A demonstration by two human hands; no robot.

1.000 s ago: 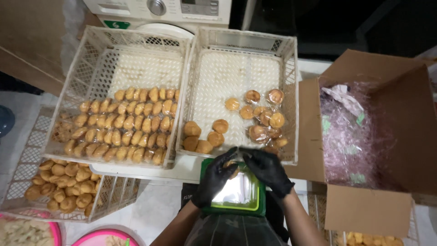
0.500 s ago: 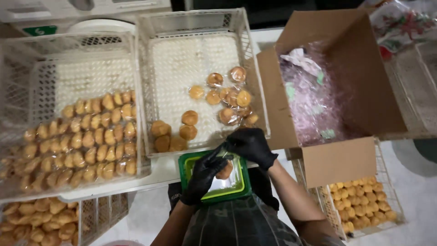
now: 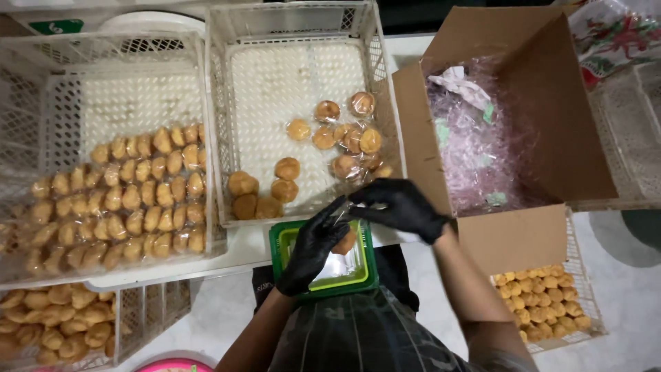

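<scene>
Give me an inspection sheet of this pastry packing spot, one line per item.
Surface: white table, mostly covered by crates.
Job's things: one round pastry in a clear wrapper, held over a green tray with a clear insert.
Clutter: middle white crate with loose and wrapped pastries; left crate with rows of pastries; open cardboard box with clear wrappers inside; more pastry crates lower left and lower right.
Grips: left hand and right hand, both in black gloves, pinch the wrapper.
Cables: nothing seen.
Surroundings: a white appliance at the top left; pale floor below.
</scene>
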